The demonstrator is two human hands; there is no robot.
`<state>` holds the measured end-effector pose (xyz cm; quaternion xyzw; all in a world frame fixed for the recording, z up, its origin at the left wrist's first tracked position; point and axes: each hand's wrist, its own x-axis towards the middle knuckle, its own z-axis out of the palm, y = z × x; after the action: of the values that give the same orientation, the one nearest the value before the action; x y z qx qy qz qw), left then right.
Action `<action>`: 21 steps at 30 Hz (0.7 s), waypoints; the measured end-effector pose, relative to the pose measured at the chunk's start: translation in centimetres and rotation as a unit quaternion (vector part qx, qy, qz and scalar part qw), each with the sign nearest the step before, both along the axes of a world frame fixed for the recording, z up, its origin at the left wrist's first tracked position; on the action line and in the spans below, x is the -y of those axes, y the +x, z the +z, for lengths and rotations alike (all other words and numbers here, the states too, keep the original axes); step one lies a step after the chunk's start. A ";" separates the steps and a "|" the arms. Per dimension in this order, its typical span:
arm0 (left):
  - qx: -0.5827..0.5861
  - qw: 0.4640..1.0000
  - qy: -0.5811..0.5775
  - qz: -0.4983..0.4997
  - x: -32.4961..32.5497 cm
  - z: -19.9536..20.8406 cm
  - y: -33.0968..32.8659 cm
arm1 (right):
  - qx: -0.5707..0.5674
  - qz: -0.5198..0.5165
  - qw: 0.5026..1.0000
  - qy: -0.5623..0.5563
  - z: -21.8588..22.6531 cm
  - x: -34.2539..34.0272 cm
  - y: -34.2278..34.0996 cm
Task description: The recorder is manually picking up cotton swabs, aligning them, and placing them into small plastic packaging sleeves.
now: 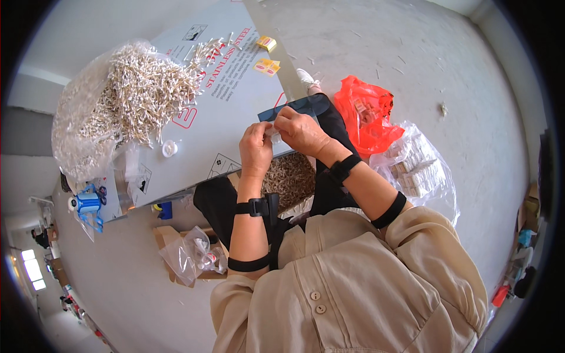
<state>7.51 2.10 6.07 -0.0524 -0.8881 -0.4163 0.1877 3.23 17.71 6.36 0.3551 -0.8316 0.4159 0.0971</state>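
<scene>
My left hand (256, 148) and my right hand (301, 130) meet above the near edge of the table, fingertips pinched close together. Between them is a small, whitish, see-through piece (274, 135), perhaps thin plastic; the fingers hide most of it. Just beyond the hands lies a dark blue, see-through strip (300, 107). Left of my left hand stands a small round white container (169, 148). A large heap of cotton swabs (144, 88) spills from a clear plastic bag (76, 126) across the table's left side.
Yellow cards (267, 66) lie on the metal-sheet tabletop (220, 129). Below my hands is a mass of thin brown pieces (289, 181). On the right are a red plastic bag (347, 112) and a clear bag of white packs (419, 167). A cardboard box (168, 238) sits lower left.
</scene>
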 end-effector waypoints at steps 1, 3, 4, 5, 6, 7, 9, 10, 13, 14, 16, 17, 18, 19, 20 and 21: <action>-0.005 1.000 -0.002 -0.002 0.0 0.0 0.0 | -0.018 0.004 1.000 0.003 0.0 0.0 0.0; -0.009 1.000 -0.002 -0.004 0.1 -0.1 0.0 | -0.022 0.007 1.000 0.001 -0.2 0.0 -0.1; -0.011 1.000 -0.004 -0.006 0.2 -0.1 -0.1 | -0.027 0.008 1.000 -0.002 -0.3 0.0 -0.2; -0.012 1.000 -0.006 -0.010 0.2 -0.1 -0.1 | -0.026 0.008 1.000 -0.001 -0.3 0.0 -0.2; -0.012 1.000 -0.005 -0.009 0.2 -0.1 0.0 | -0.020 0.013 1.000 -0.008 -0.3 0.0 -0.2; -0.013 1.000 -0.015 -0.009 0.1 -0.1 0.0 | -0.013 0.017 1.000 -0.015 -0.4 0.0 -0.2; -0.014 1.000 -0.025 -0.009 0.1 -0.1 0.1 | -0.020 0.016 1.000 -0.016 -0.5 0.1 -0.3; -0.016 1.000 -0.025 -0.008 0.1 -0.1 0.0 | -0.027 0.014 0.999 -0.017 -0.5 0.1 -0.3; -0.036 0.999 -0.028 -0.012 0.6 -0.3 -0.1 | -0.031 0.021 0.999 -0.014 -0.2 0.2 -0.4; -0.055 0.998 -0.030 -0.021 0.6 -0.3 -0.2 | -0.030 0.021 0.999 -0.014 -0.2 0.2 -0.4; -0.042 0.999 -0.029 -0.020 0.6 -0.2 -0.1 | -0.031 0.019 0.999 -0.004 -0.2 0.1 -0.5; -0.030 0.999 -0.028 -0.020 0.6 -0.2 -0.1 | -0.031 0.020 0.999 -0.003 -0.2 0.1 -0.5; -0.029 0.999 -0.028 -0.019 0.6 -0.2 -0.1 | -0.029 0.018 0.999 0.000 -0.1 0.1 -0.5; -0.028 0.999 -0.022 -0.019 0.5 -0.2 -0.1 | -0.027 0.016 1.000 0.003 -0.1 0.2 -0.5; -0.027 0.999 -0.017 -0.018 0.5 -0.1 -0.1 | -0.027 0.016 1.000 0.003 -0.1 0.2 -0.6; -0.027 0.999 -0.017 -0.018 0.4 -0.1 -0.2 | -0.033 0.018 0.999 0.003 -0.2 0.2 -0.7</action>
<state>7.35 1.66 5.97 -0.0827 -0.8886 -0.4031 0.2028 2.58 17.50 6.19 0.3836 -0.8226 0.4034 0.1162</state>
